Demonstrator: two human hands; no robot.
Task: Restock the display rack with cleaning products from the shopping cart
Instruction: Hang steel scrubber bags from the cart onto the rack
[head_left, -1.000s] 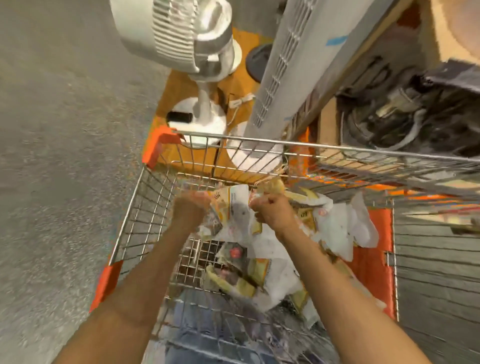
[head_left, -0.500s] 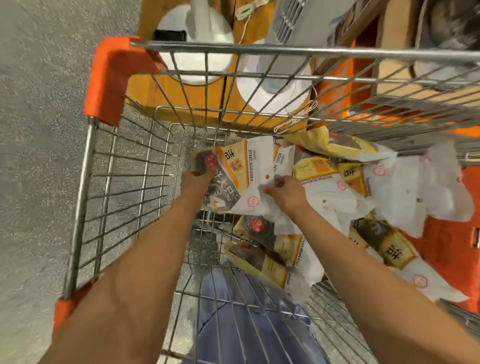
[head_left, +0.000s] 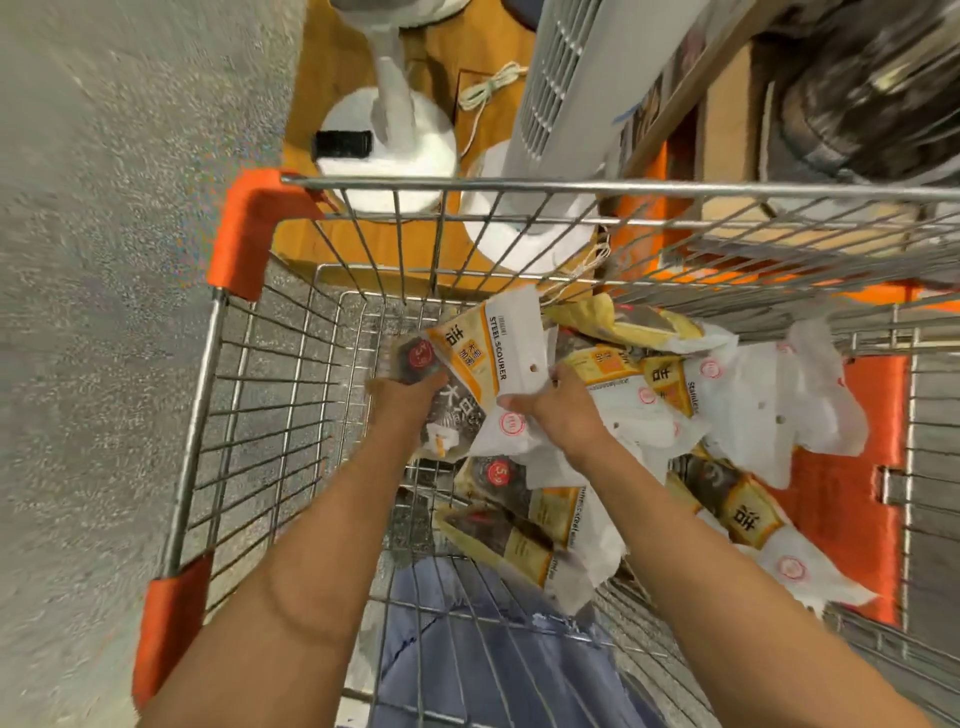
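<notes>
Scourer packets (head_left: 670, 395) lie heaped in cart (head_left: 197, 395), right half. Held packet (head_left: 483, 358) above them, left of heap. Fans (head_left: 561, 104) beyond cart's far end.

1. This is a shop, seen from over a silver wire shopping cart with orange plastic corner guards (head_left: 244, 234).
2. In the cart lie many identical white-and-yellow packets printed "STEEL SCOURER" (head_left: 483, 358), each with a round red price sticker and a punched hang hole.
3. Just beyond the cart, a white pedestal fan on a round base (head_left: 387, 135) and a white slatted tower fan (head_left: 566, 88) stand on an orange-brown wooden display platform (head_left: 311, 93).
4. The floor is grey speckled concrete (head_left: 104, 260).
</notes>
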